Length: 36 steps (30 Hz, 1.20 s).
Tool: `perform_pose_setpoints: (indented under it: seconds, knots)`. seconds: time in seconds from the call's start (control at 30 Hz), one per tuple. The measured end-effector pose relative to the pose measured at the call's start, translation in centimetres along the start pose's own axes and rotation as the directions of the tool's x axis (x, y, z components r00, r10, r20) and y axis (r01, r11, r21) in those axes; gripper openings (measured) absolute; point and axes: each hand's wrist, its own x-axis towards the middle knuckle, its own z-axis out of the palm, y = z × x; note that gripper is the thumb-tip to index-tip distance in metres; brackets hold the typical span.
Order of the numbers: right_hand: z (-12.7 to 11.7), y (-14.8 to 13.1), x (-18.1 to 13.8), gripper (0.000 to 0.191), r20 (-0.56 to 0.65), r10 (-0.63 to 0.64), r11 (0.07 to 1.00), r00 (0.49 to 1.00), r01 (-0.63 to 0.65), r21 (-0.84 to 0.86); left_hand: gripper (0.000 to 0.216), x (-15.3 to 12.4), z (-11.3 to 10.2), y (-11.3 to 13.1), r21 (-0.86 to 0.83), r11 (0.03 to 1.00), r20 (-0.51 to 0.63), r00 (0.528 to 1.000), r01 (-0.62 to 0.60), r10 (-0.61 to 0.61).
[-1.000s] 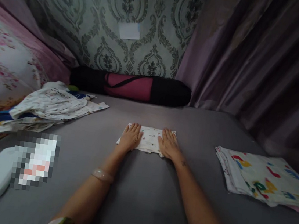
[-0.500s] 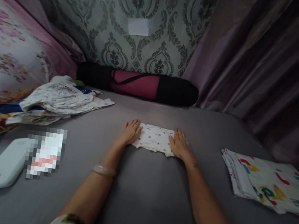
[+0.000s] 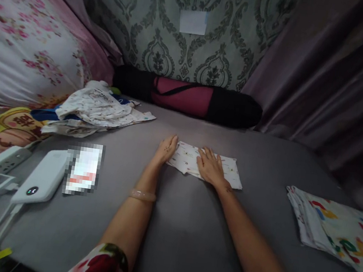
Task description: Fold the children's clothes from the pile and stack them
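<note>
A small white garment [image 3: 187,157] with a scattered little print lies flattened on the grey bed surface [image 3: 182,226]. My left hand [image 3: 167,149] is turned on its side against the garment's left edge, fingers straight and close together; its far fingers are partly hidden. Flat on the middle of the cloth lies my right hand [image 3: 211,166], fingers spread and palm down. The garment's right end extends past it. Along the lower edge the cloth has an uneven, notched outline.
Rumpled clothes [image 3: 99,108] lie at the left back. A white power bank [image 3: 42,177], a power strip [image 3: 2,165] and a blurred white item [image 3: 84,169] are at left. Folded printed cloth [image 3: 340,230] lies at right; a black-and-maroon long bag [image 3: 187,96] lines the wall.
My right hand has moved from the garment's right edge onto its middle. My left hand has turned onto its side. The garment now reaches farther right, and the view has shifted left.
</note>
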Motion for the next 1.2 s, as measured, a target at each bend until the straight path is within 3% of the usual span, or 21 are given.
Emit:
perform_pose_setpoints:
  seconds: [0.1,0.27,0.4,0.57,0.7,0.87,1.07,1.2]
  knots:
    - [-0.5,-0.5,0.5,0.052,0.032,0.020,0.999,0.999,-0.019,-0.026,0.047,0.1,-0.1,-0.1,-0.019,0.999,-0.018,0.999,0.028,-0.028]
    - [0.3,-3.3,1.8,0.056,-0.082,-0.010,0.999,0.997,0.006,-0.043,0.044,0.2,0.2,-0.1,-0.002,0.999,-0.021,0.999,0.046,-0.046]
    - [1.6,-3.9,2.0,0.059,-0.111,-0.004,1.000,0.994,0.000,-0.032,0.045,0.2,0.4,-0.1,-0.006,0.999,-0.020,0.999,0.045,-0.045]
    - [1.1,-4.3,2.5,0.057,-0.058,0.015,0.999,0.998,-0.018,-0.050,0.042,0.2,0.0,0.1,0.003,0.998,-0.018,0.998,0.056,-0.056]
    - [0.7,-7.0,3.7,0.055,-0.110,-0.066,0.998,0.992,0.066,0.001,0.042,0.2,-0.1,0.1,-0.009,0.999,-0.032,0.999,0.043,-0.043]
    - [1.9,-9.5,4.0,0.062,-0.042,-0.072,0.996,0.997,0.074,0.049,0.041,0.4,0.2,0.0,-0.009,0.998,-0.039,0.997,0.059,-0.059]
    - [2.0,-9.6,3.7,0.069,-0.015,-0.085,0.992,0.996,0.086,0.094,0.039,0.2,0.5,0.5,0.027,1.000,-0.025,1.000,-0.013,0.014]
    - [0.8,-7.3,4.1,0.058,-0.044,-0.096,0.973,0.994,0.103,0.205,0.038,0.1,0.7,1.4,0.032,0.994,-0.029,0.994,-0.101,0.102]
